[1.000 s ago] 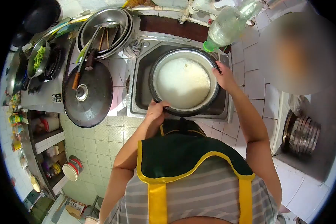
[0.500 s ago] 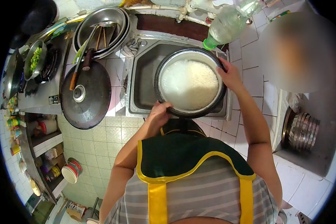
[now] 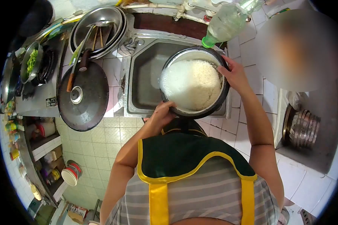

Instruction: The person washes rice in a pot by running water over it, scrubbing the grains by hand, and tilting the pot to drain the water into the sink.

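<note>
A dark-rimmed pot (image 3: 224,90) is over the right side of the steel sink (image 3: 139,82), tipped toward the left. Inside, white rice (image 3: 206,84) is heaped on the right, and cloudy water (image 3: 176,84) lies up against the left rim. My left hand (image 3: 164,112) grips the near-left edge, its fingers partly hidden beneath the pot. On the far-right edge, my right hand (image 3: 233,73) is closed with the thumb over the rim. Whether water is running over the rim, I cannot tell.
Behind the pot a green-capped plastic bottle (image 3: 225,24) hangs neck down. Left of the sink are a large dark lid (image 3: 84,101) and stacked metal basins (image 3: 77,32). Farther left, a pan of chopped greens (image 3: 32,62) sits by the stove. Metal rings (image 3: 304,127) are stacked at right.
The pot has tipped further to the left and shifted slightly right. Water has gathered at its left rim, and more rice stands bare on the right. Both hands keep their grip.
</note>
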`<state>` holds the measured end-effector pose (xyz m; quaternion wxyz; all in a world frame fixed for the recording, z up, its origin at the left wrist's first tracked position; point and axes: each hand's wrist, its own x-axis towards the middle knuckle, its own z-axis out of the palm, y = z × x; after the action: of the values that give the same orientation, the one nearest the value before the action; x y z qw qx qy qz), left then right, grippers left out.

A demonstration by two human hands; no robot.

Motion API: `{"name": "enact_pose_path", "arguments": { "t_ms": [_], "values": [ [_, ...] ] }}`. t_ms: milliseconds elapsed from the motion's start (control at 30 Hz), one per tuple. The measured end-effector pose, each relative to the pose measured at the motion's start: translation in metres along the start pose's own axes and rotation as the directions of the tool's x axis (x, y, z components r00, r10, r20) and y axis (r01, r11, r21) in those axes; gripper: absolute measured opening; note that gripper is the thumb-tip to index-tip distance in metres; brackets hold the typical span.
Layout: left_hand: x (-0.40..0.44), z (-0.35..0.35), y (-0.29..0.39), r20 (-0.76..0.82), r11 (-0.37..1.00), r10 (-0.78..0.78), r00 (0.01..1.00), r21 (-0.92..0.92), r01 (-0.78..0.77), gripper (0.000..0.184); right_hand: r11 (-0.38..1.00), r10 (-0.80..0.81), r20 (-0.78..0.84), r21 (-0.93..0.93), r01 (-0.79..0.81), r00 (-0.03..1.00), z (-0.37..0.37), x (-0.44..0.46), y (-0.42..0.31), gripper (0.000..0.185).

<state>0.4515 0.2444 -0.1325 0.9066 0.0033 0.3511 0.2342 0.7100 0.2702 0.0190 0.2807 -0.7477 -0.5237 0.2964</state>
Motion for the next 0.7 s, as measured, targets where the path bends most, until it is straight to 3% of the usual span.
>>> {"name": "enact_pose_path", "arguments": {
  "t_ms": [167,367,600,700],
  "values": [
    [-0.003,0.005,0.002,0.047,1.000,-0.010,0.999,0.014,0.010,0.034,0.996,0.059,0.023,0.059,-0.060,0.998,-0.004,-0.007,-0.016,0.052],
    [-0.003,0.007,0.001,0.023,0.999,-0.030,0.999,0.016,0.030,0.032,0.996,0.018,-0.012,-0.089,-0.019,1.000,-0.007,-0.007,-0.015,0.051],
    [0.008,0.000,-0.004,0.058,0.999,-0.010,0.998,-0.043,0.013,0.039,0.998,0.052,-0.015,-0.028,-0.053,0.999,-0.010,-0.010,-0.026,0.053],
    [0.007,0.000,-0.003,0.090,0.999,-0.035,0.995,0.021,0.033,0.029,0.997,0.079,0.002,-0.021,-0.079,0.997,-0.013,-0.011,-0.034,0.053]
  ]
}}
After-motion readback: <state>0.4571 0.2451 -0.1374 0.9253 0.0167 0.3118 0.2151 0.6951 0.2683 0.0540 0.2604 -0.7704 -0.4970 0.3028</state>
